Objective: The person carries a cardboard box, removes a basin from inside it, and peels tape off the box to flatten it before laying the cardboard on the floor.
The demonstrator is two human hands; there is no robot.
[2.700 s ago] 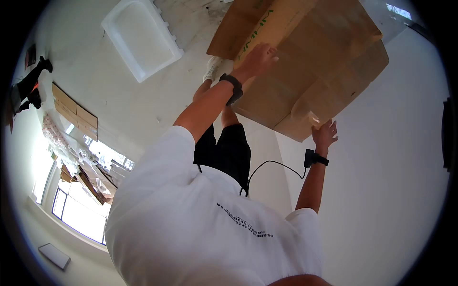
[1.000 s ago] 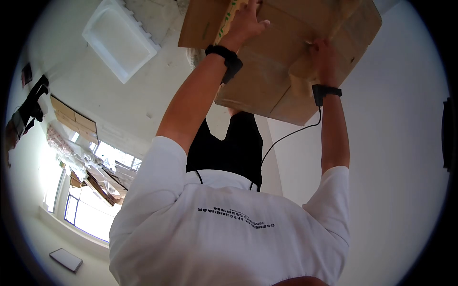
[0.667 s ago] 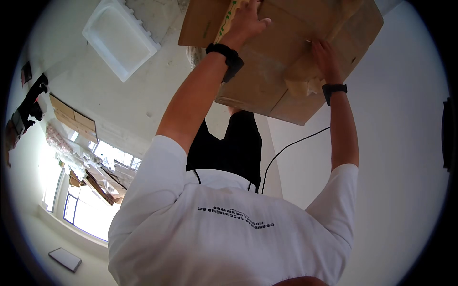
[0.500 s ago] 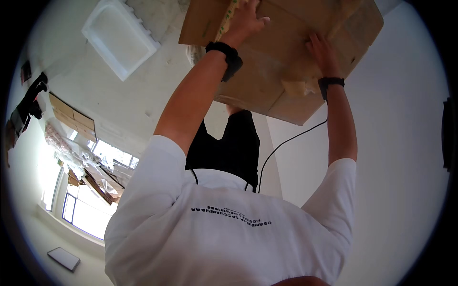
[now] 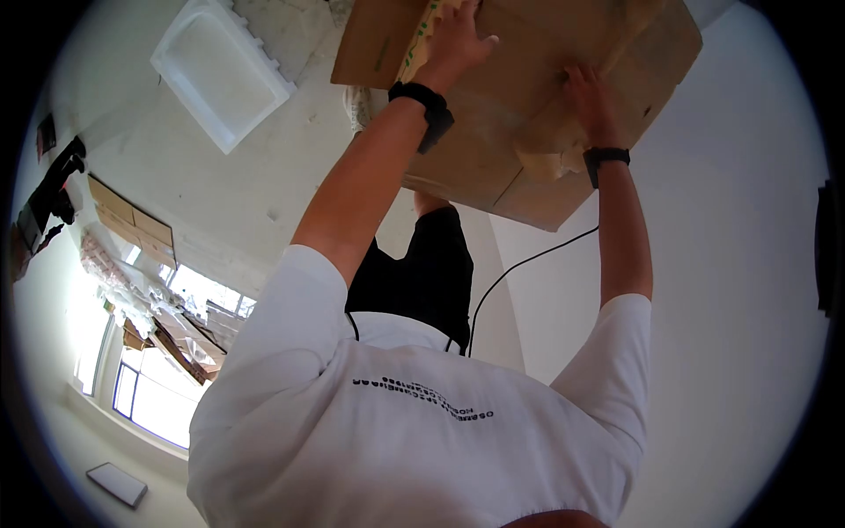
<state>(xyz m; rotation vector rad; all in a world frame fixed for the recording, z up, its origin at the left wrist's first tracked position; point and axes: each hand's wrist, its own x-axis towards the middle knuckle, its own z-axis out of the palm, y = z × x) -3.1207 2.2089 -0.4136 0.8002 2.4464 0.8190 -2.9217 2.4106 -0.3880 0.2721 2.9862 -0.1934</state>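
Note:
A large brown cardboard box (image 5: 510, 114) with green lettering near its left flap fills the top of the view, in front of my legs. My left hand (image 5: 456, 42) lies against its upper left part beside the lettering, with the thumb out and the fingers apart. Farther right, my right hand (image 5: 598, 104) rests on the same cardboard face, its fingers extended near a small dark spot. Below that hand, a loose strip of tan tape (image 5: 547, 157) bulges from the surface. Each wrist wears a black band, and a black cable hangs below the right one.
A white plastic tray (image 5: 224, 75) lies on the floor at the upper left. Flattened cardboard (image 5: 132, 220) is at the left, near a heap of plastic wrap and cardboard (image 5: 167, 317) by the window. Another person's dark-clothed leg (image 5: 53, 189) shows at the far left. A white wall (image 5: 704, 308) stands right.
Since the oldest frame, the box sits higher and farther left in view. My right hand has moved from its lower edge up onto its face. Over the last second, my right hand has shifted only slightly.

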